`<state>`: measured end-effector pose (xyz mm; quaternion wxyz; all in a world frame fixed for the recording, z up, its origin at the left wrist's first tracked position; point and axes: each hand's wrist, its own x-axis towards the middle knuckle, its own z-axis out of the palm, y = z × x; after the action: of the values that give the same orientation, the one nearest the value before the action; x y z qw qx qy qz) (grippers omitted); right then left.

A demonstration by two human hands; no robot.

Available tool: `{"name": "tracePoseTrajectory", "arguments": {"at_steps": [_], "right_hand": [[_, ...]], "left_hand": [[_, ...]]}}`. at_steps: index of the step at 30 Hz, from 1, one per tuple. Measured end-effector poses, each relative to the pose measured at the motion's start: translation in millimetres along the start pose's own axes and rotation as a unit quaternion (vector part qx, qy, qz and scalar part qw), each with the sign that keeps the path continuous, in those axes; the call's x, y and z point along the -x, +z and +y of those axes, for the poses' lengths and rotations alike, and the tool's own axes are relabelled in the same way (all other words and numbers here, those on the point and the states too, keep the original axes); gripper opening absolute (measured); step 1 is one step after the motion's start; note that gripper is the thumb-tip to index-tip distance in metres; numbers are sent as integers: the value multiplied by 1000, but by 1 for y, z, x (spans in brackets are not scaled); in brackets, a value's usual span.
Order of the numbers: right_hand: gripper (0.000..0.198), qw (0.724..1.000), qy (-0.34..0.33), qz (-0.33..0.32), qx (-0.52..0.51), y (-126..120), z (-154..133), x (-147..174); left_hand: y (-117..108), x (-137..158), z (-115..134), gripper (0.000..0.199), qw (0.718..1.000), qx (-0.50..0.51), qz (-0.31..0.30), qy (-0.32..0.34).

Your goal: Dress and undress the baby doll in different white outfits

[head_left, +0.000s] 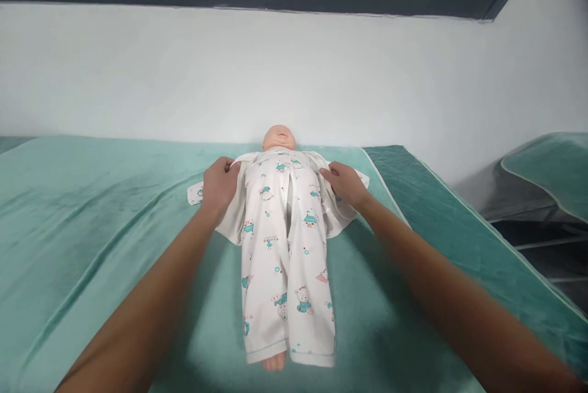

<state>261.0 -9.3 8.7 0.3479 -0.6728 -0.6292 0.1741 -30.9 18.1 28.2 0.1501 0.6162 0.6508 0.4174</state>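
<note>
- One green sheet [92, 228], soft and faintly creased, covers the bed.
- One left hand [220, 185] grips the left flap of the white shirt [229, 221].
- One baby doll [278, 138], smooth plastic head, lies face up mid-bed by the wall, in one pair of printed cotton trousers [287, 270].
- One right hand [343, 183] pinches the shirt's right flap.
- One second green-covered bed [551, 166] stands far right.
</note>
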Motion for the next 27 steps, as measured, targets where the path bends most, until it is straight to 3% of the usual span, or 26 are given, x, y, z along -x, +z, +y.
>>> {"name": "tracePoseTrajectory", "arguments": {"at_steps": [3,6,9,12,14,17,21,27], "right_hand": [[33,973,64,-39,-220,-23,-10,0],[27,937,64,-100,-330,-37,-41,1],[19,937,19,-161,-310,-37,-78,2],[20,945,-15,-233,-231,-32,-94,11],[22,966,-29,-190,-172,-30,-88,25],[28,988,-81,-95,-96,-26,-66,56],[44,982,-168,-88,-12,-14,-52,99],[7,963,-219,-64,144,-4,-71,109]], "left_hand": [[-15,-4,27,22,996,76,-34,-25],[-24,-4,61,19,978,146,-130,-73],[-29,3,92,13,952,158,-258,-42],[-36,19,104,16,918,135,-372,2],[-43,33,98,20,930,99,-353,9],[-52,59,74,24,964,10,-265,36],[-52,100,45,36,957,-88,-241,134],[-36,121,39,15,927,-212,-151,268]]}}
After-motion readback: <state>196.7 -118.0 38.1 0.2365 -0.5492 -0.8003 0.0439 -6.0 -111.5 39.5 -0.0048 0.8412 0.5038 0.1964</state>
